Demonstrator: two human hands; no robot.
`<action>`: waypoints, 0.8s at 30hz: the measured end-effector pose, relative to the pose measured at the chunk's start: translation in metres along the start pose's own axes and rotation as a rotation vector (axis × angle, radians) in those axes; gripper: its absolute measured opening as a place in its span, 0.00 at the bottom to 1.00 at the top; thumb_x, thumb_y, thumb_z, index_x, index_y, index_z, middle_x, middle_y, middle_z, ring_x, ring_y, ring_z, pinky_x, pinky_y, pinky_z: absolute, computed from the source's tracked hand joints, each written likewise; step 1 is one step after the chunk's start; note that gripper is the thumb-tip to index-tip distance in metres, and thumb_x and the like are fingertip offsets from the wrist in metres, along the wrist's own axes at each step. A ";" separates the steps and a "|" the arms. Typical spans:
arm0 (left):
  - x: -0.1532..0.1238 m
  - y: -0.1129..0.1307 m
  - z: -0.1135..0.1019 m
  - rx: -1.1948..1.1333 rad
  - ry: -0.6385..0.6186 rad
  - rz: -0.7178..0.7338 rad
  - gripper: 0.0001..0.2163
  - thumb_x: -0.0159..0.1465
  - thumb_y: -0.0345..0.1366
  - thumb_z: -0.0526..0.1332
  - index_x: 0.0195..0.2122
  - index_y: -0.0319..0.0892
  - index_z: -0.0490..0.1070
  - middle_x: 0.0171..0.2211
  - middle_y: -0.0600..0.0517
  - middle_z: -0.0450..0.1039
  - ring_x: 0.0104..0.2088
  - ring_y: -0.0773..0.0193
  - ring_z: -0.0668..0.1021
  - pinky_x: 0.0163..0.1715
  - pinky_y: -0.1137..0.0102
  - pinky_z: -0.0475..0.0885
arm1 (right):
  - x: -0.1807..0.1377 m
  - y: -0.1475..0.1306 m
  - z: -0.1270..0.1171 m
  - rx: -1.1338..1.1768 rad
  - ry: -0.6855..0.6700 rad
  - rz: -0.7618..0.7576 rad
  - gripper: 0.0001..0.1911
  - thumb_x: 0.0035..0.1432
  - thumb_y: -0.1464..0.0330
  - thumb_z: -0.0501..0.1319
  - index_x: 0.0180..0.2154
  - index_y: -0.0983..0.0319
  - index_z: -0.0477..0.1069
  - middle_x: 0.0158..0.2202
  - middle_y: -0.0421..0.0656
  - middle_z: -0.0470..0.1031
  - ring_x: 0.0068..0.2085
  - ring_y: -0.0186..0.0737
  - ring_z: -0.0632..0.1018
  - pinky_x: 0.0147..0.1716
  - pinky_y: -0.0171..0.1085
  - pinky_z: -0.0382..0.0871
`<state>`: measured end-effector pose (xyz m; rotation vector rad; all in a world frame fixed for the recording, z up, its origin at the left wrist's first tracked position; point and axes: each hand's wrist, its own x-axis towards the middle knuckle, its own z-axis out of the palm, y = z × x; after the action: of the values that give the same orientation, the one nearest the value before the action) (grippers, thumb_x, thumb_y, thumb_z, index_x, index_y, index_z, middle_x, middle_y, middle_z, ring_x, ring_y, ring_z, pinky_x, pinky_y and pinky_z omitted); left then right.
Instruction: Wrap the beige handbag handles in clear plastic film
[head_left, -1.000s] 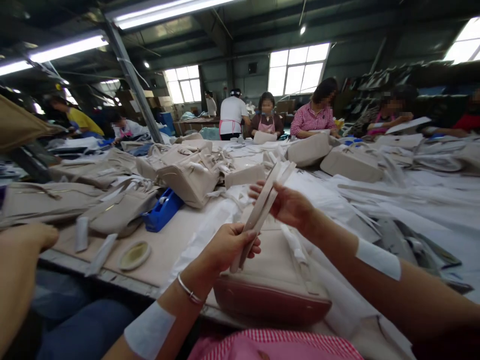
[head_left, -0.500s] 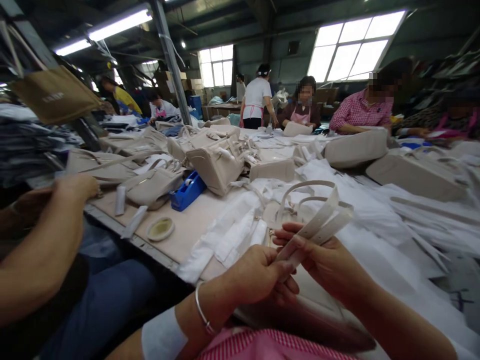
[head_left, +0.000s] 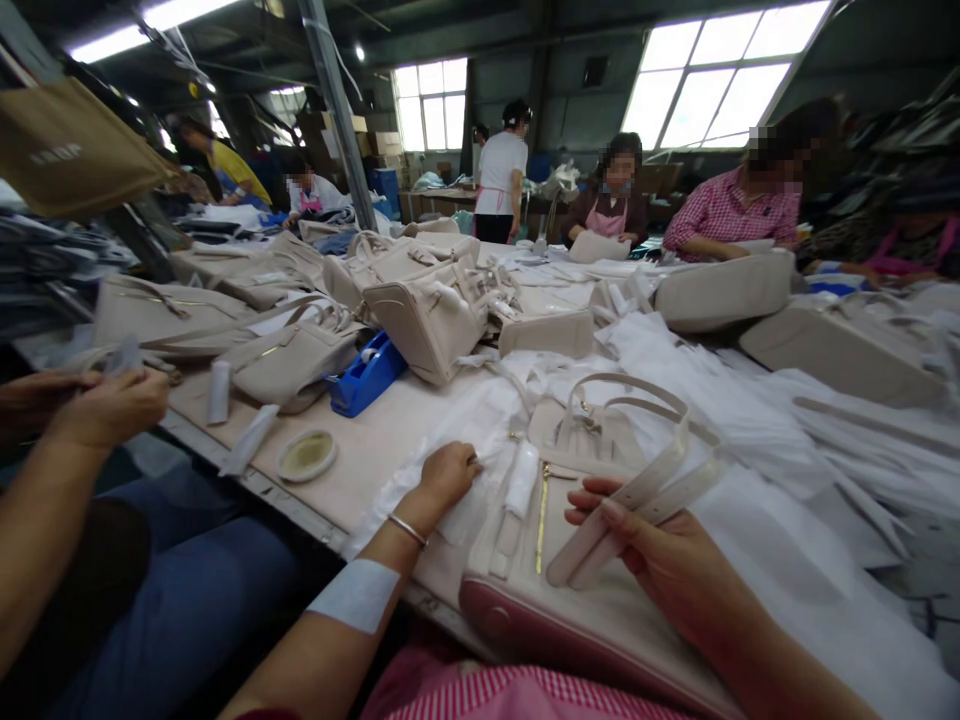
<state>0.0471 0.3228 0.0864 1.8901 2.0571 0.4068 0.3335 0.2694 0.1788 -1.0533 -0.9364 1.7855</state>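
My right hand (head_left: pixel 660 545) is closed round two beige straps (head_left: pixel 637 492) near their loose ends, which point down over the front of a beige handbag (head_left: pixel 600 605). The handbag lies tilted before me, showing a dark pink base and a gold zip (head_left: pixel 541 515). One of its handle parts wears a white wrap (head_left: pixel 521 480). Left of the handbag, my left hand (head_left: pixel 448 472) reaches onto thin white wrapping sheets (head_left: pixel 409 478). Its fingers are curled and pinched at the sheets; the fingertips are partly hidden.
A blue tape dispenser (head_left: pixel 367 375) and a round shallow dish (head_left: pixel 306 456) stand on the table to the left. Several beige bags (head_left: pixel 427 325) are heaped behind. White sheets (head_left: pixel 757 440) spread at right. A co-worker's hands (head_left: pixel 112 405) are at the left edge.
My left hand has let go of the strap ends and moved left onto the white sheets. My right hand still holds the straps. More of the handbag shows.
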 end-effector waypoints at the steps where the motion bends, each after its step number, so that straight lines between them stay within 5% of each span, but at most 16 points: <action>1: 0.002 -0.001 0.002 -0.009 -0.002 -0.001 0.09 0.62 0.39 0.63 0.36 0.40 0.79 0.38 0.44 0.79 0.42 0.54 0.79 0.41 0.66 0.70 | 0.001 0.000 -0.001 -0.001 0.000 0.003 0.26 0.47 0.56 0.78 0.44 0.61 0.78 0.45 0.51 0.80 0.47 0.51 0.81 0.47 0.45 0.77; 7: 0.008 -0.014 -0.022 -0.092 0.021 -0.014 0.13 0.68 0.38 0.56 0.33 0.40 0.78 0.31 0.51 0.79 0.34 0.64 0.79 0.36 0.72 0.70 | 0.004 0.002 -0.003 0.007 -0.004 0.032 0.26 0.47 0.56 0.77 0.45 0.62 0.78 0.44 0.52 0.81 0.47 0.50 0.81 0.46 0.43 0.78; 10: 0.008 -0.010 -0.029 -0.078 0.110 -0.047 0.11 0.66 0.36 0.59 0.47 0.40 0.76 0.41 0.48 0.80 0.42 0.61 0.79 0.44 0.71 0.70 | 0.006 0.001 -0.003 0.009 -0.006 0.044 0.27 0.47 0.55 0.77 0.45 0.63 0.77 0.42 0.52 0.81 0.46 0.49 0.81 0.46 0.42 0.77; 13: 0.016 0.000 -0.026 -0.049 0.156 -0.095 0.29 0.62 0.37 0.64 0.65 0.39 0.61 0.44 0.43 0.79 0.45 0.56 0.80 0.46 0.66 0.70 | 0.006 0.001 -0.002 0.013 -0.002 0.045 0.28 0.45 0.55 0.78 0.45 0.63 0.77 0.41 0.52 0.81 0.45 0.48 0.81 0.45 0.41 0.77; 15: 0.028 0.006 -0.021 -0.038 0.155 -0.129 0.36 0.59 0.38 0.67 0.67 0.37 0.57 0.43 0.40 0.79 0.44 0.51 0.80 0.45 0.63 0.71 | 0.005 0.001 -0.002 0.012 0.006 0.044 0.30 0.44 0.55 0.79 0.45 0.63 0.77 0.41 0.52 0.81 0.45 0.48 0.81 0.45 0.41 0.77; 19: 0.051 0.013 -0.020 -0.070 0.159 -0.138 0.15 0.59 0.37 0.65 0.47 0.39 0.77 0.40 0.40 0.80 0.43 0.50 0.80 0.44 0.62 0.72 | 0.003 0.001 0.000 0.016 0.016 0.042 0.31 0.43 0.54 0.79 0.44 0.64 0.77 0.42 0.52 0.81 0.44 0.48 0.81 0.44 0.42 0.77; 21: 0.057 0.013 -0.026 -0.108 0.195 -0.119 0.07 0.61 0.37 0.63 0.35 0.40 0.78 0.37 0.42 0.79 0.42 0.52 0.80 0.46 0.62 0.72 | 0.003 0.000 0.001 0.025 0.019 0.043 0.31 0.42 0.54 0.79 0.44 0.64 0.77 0.41 0.52 0.81 0.43 0.49 0.81 0.44 0.42 0.77; 24: 0.054 0.010 -0.042 -0.193 0.306 -0.100 0.08 0.62 0.36 0.60 0.32 0.39 0.76 0.41 0.41 0.77 0.48 0.52 0.78 0.52 0.61 0.70 | 0.004 -0.001 0.002 0.034 0.005 0.041 0.32 0.42 0.54 0.79 0.44 0.65 0.77 0.41 0.53 0.81 0.43 0.49 0.81 0.44 0.42 0.77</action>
<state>0.0348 0.3773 0.1262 1.6884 2.1958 0.8820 0.3308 0.2727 0.1795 -1.0627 -0.8843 1.8253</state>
